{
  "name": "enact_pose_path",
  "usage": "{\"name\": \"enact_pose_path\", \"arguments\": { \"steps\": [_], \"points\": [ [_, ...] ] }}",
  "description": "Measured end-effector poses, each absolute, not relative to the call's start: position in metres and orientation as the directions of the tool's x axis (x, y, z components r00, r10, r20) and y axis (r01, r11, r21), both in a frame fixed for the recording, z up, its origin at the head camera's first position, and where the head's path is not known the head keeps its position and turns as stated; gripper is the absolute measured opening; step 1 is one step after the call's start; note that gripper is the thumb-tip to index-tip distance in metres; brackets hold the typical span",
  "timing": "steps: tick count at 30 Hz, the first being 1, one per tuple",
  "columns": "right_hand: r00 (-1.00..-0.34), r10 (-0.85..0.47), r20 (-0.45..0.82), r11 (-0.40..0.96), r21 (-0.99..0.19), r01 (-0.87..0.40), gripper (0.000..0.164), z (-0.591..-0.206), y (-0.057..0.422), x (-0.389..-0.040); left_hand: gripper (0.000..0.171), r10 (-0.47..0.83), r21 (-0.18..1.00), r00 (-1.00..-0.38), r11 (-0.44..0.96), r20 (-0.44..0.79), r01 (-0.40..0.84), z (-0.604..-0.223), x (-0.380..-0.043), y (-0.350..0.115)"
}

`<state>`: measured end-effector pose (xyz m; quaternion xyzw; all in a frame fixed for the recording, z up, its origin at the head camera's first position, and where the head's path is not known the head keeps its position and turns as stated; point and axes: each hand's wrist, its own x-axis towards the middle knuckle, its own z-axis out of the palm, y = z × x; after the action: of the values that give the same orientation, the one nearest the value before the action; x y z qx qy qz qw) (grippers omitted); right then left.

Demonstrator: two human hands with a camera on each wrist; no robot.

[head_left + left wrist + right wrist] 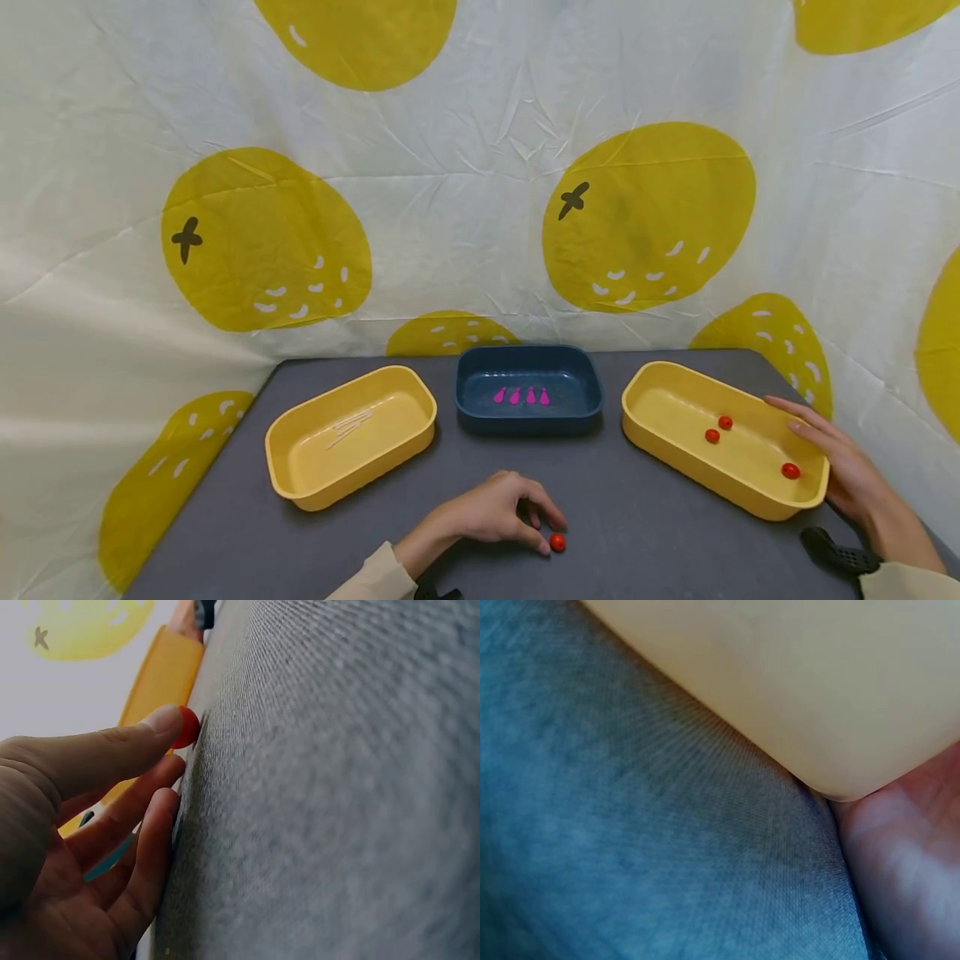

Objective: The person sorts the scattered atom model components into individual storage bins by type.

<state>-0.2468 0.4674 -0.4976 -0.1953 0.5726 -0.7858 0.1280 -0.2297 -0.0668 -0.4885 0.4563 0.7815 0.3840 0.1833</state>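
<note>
A small red bead-like piece (557, 542) lies on the dark table near its front. My left hand (501, 510) reaches over it, thumb and fingertips parted close around the piece. In the left wrist view the thumb touches or nearly touches the red piece (186, 727), with a finger just below it. At the right, my right hand (855, 467) rests against the end of a yellow tray (697, 471), its fingers extended along the rim. Inside that tray are three similar red pieces (712, 436). The right wrist view shows the palm (907, 847) beside the tray's corner (840, 776).
A dark blue tray (528, 423) at the back centre holds several magenta drop-shaped pieces (531, 396). Another yellow tray (360, 479) at the left contains several thin pale sticks (349, 427). A lemon-patterned cloth (465, 250) hangs behind the table (495, 467).
</note>
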Motion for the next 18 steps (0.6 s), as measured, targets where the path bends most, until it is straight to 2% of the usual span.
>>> {"name": "enact_pose_path", "arguments": {
  "steps": [4,18],
  "points": [
    [-0.874,-0.453,0.176,-0.337,-0.941,-0.014,0.059,-0.4991,0.4668,-0.2459,0.029,0.86,0.75,-0.506,0.289,0.069,0.594,-0.4883,-0.2282,-0.0664],
    [-0.887,-0.43,0.17,-0.301,-0.953,-0.037,0.057,-0.4964,0.4667,-0.2461,0.02,0.849,0.717,-0.522,0.312,0.084,0.623,-0.4889,-0.224,-0.0633]
  ]
}}
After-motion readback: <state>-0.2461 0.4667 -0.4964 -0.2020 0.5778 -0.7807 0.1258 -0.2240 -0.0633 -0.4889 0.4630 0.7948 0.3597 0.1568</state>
